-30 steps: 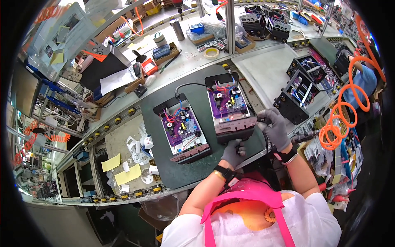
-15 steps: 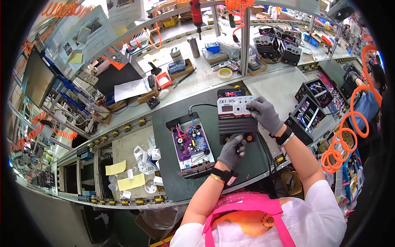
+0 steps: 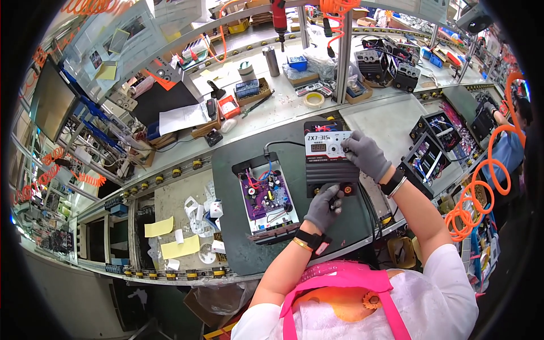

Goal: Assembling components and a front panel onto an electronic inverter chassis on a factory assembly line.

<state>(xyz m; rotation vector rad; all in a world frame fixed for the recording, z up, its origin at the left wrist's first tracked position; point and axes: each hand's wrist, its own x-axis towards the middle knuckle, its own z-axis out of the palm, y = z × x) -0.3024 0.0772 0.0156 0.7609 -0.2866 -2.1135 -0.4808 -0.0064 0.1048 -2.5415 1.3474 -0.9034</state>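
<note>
A welding machine's front unit, with a white control panel (image 3: 317, 148) above a black ribbed front (image 3: 328, 173), stands on a dark green mat (image 3: 232, 150). My gloved right hand (image 3: 367, 157) is at the panel's right side, fingertips closed round a small black knob there. My gloved left hand (image 3: 324, 208) is curled in front of the lower face, beside the sockets; something small and dark shows between its fingers, too hidden to name. To the left lies an open case with a purple circuit board (image 3: 264, 195), joined by a dark cable (image 3: 286, 144) to the unit.
Roller rails (image 3: 187, 276) run along the bench. Yellow paper slips (image 3: 180, 248) and white scraps lie left of the mat. More open machines (image 3: 428, 156) stand at right, near an orange coiled hose (image 3: 476, 195). A red screwdriver (image 3: 279, 20) hangs above. A co-worker (image 3: 498, 153) is at far right.
The whole view has shifted slightly, so the bench appears a little further right. My right hand stays at the knob and my left hand stays by the lower front.
</note>
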